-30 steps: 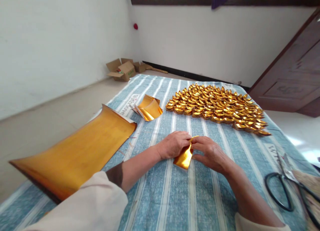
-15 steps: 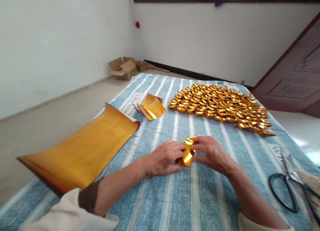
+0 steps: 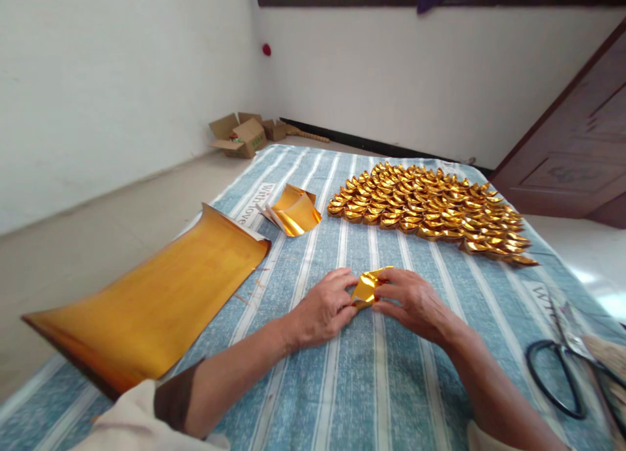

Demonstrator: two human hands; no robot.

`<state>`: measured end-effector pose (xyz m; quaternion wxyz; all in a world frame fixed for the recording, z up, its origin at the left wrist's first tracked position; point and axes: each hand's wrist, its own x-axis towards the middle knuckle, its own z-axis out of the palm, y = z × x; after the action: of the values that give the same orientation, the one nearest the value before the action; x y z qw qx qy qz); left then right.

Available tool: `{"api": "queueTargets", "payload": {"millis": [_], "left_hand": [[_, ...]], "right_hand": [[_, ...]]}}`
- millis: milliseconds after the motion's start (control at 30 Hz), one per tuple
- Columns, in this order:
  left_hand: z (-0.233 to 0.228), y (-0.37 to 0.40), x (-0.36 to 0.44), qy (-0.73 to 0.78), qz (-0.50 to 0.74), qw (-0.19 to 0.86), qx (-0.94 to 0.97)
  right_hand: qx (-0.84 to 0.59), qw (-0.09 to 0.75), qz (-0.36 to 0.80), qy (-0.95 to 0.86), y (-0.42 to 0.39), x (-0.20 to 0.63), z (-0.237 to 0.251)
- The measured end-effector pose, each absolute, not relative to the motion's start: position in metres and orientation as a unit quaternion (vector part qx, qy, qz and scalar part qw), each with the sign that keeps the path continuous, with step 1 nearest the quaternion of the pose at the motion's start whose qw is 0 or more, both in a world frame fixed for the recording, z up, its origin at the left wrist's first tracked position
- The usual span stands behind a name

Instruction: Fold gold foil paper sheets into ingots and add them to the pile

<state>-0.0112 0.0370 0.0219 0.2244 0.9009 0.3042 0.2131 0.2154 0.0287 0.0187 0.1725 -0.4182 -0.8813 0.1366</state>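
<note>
A small folded piece of gold foil paper [image 3: 368, 287] lies pinched between both hands on the blue striped cloth [image 3: 352, 386]. My left hand [image 3: 323, 311] grips its left side with the fingertips. Its right side is gripped by my right hand [image 3: 415, 302]. Far behind them, several finished gold paper ingots [image 3: 430, 210] lie packed in rows. Left of the ingots sits a loose stack of cut gold squares [image 3: 292, 211]. A large curling gold sheet [image 3: 147, 294] lies at the left.
Black-handled scissors [image 3: 567, 373] lie at the right edge of the cloth. Open cardboard boxes [image 3: 242, 135] stand on the floor by the far wall. A dark wooden door [image 3: 572, 158] is at the right.
The flat gold piece has been folded up into a smaller, compact shape between the fingertips. Both hands stayed at the same spot on the cloth.
</note>
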Motion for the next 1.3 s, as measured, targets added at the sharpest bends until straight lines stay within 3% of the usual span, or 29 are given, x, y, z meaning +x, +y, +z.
{"api": "queueTargets", "payload": {"millis": [567, 1300], "left_hand": [[0.01, 0.028, -0.002, 0.473, 0.206, 0.146, 0.844], [0.009, 0.024, 0.0, 0.497, 0.206, 0.152, 0.83]], "right_hand": [[-0.498, 0.172, 0.067, -0.847, 0.027, 0.2, 0.004], [-0.5, 0.203, 0.063, -0.839, 0.024, 0.195, 0.005]]}}
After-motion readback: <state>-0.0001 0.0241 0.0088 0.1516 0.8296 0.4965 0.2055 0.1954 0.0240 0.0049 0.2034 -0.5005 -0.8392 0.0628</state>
